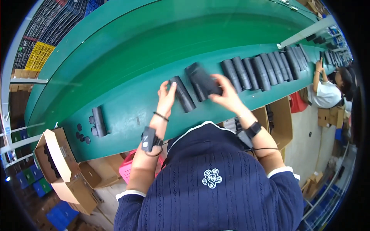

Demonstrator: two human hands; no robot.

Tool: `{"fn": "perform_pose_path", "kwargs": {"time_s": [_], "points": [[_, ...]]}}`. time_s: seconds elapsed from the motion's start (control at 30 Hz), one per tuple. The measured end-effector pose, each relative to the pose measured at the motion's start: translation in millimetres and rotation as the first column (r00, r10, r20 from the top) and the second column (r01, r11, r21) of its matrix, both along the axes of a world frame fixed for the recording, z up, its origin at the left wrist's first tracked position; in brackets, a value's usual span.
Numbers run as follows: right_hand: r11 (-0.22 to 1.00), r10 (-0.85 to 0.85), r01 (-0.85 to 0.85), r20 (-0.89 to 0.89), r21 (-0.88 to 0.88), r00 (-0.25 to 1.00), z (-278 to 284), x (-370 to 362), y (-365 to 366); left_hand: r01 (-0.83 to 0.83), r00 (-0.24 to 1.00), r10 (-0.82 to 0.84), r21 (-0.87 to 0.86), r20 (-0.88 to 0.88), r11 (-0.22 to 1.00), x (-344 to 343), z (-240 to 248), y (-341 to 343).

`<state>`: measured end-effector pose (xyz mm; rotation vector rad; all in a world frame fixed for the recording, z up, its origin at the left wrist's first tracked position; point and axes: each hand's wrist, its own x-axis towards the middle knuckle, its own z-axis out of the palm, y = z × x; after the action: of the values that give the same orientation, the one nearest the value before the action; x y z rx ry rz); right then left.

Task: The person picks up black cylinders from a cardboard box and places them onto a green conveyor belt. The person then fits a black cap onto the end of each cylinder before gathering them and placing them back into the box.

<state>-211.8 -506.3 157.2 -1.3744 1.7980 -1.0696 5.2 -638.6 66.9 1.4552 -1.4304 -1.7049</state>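
Observation:
On the green work surface (146,100), a textured black cylinder (184,96) leans in front of me at a slant. My left hand (167,96) closes on its upper left side, thumb against the edge. My right hand (227,95) grips the near end of another black cylinder (203,79), blurred by motion and tilted. Partly hidden beneath that one is a further dark cylinder (199,92). Just right of my right hand, a row of similar black cylinders (261,73) runs along the surface.
Farther left are a lone black cylinder (99,121) and several small black caps (88,140). Open cardboard boxes (58,154) stand off the left end, and another box (283,123) sits below the right edge. A metal bar (306,32) crosses the back. A co-worker (327,90) works at far right.

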Motion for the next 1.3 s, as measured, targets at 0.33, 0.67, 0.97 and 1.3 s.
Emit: {"fn": "perform_pose_path", "kwargs": {"time_s": [0.33,0.67,0.97,1.3], "points": [[0.858,-0.418,0.468,-0.817,-0.212,0.397,-19.4,-100.7,26.9,0.289,0.922,-0.295,-0.06,-0.249,0.955,-1.6,-3.7,-5.5],[0.932,0.193,-0.341,0.629,0.123,0.753,-16.1,56.5,-36.9,0.387,0.846,-0.491,-0.392,-0.21,0.835,35.0,23.3,40.0],[0.956,0.203,-0.279,0.49,0.086,0.848,-20.3,62.2,-45.0,0.209,0.809,-0.191,-0.032,-0.555,0.977,25.1,24.3,45.5],[0.973,-0.226,0.226,-0.013,0.054,0.974,21.9,-21.9,15.9,0.211,0.932,-0.145,0.173,-0.333,0.962,-52.8,39.0,3.9]]}}
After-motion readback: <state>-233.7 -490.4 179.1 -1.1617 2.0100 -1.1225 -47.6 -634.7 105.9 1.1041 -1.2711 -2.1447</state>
